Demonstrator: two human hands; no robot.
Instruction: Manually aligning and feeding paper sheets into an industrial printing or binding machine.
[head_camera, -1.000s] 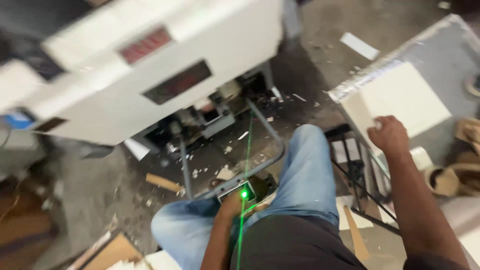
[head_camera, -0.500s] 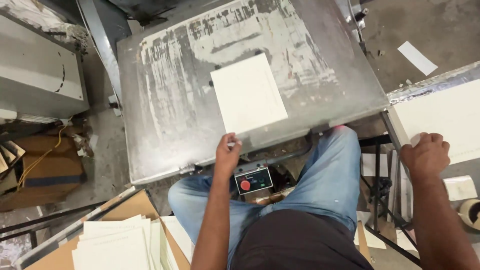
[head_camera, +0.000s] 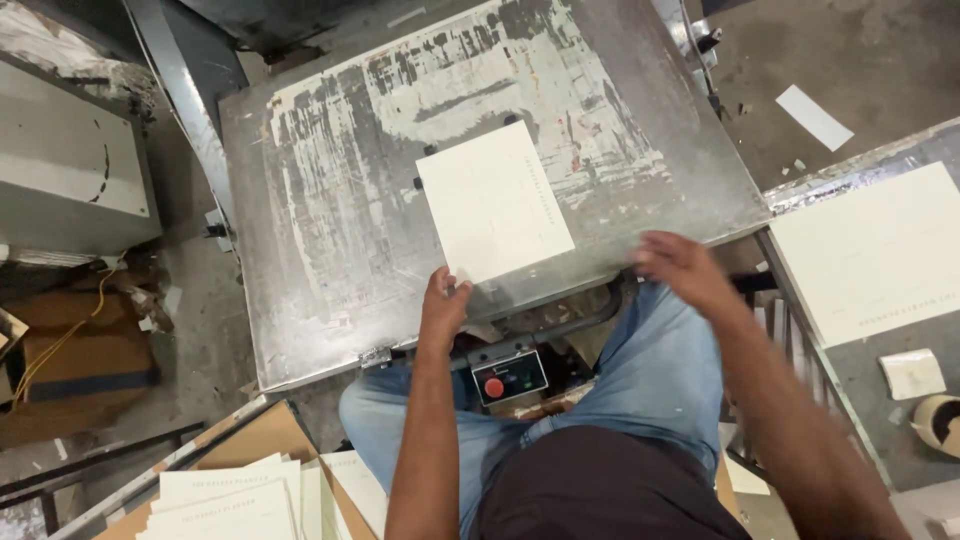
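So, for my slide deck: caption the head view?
Left hand touches a cream sheet on the metal plate.
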